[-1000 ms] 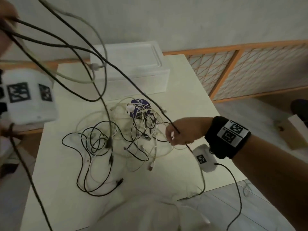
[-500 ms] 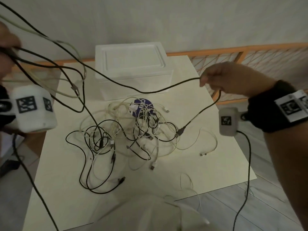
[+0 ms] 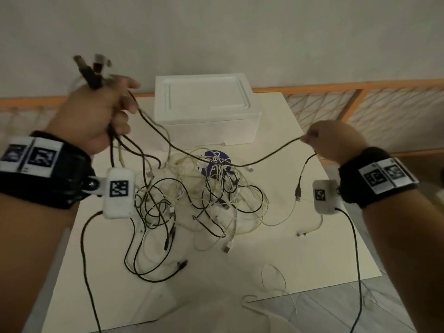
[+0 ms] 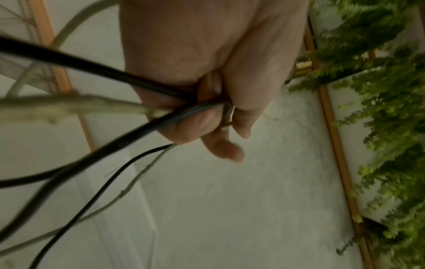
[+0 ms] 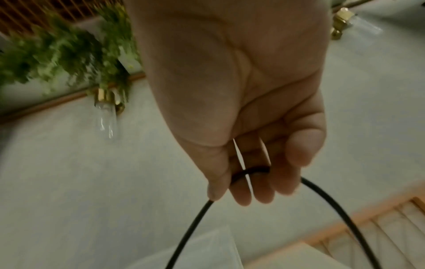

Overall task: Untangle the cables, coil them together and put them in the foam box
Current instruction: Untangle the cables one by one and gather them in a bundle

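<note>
black and white cables (image 3: 204, 195), white foam box (image 3: 206, 109), cream table (image 3: 312, 255).

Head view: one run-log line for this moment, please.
left hand: grips cable bundle | right hand: pinches black cable | tangle: on table | foam box: lid on

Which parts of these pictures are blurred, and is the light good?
Head view: dim, warm light; the left hand and its cable plugs are motion-blurred, the foam box fairly sharp. Left wrist view: near cables soft, plants smeared. Right wrist view: the background streaks; the black cable reads clearly.
</note>
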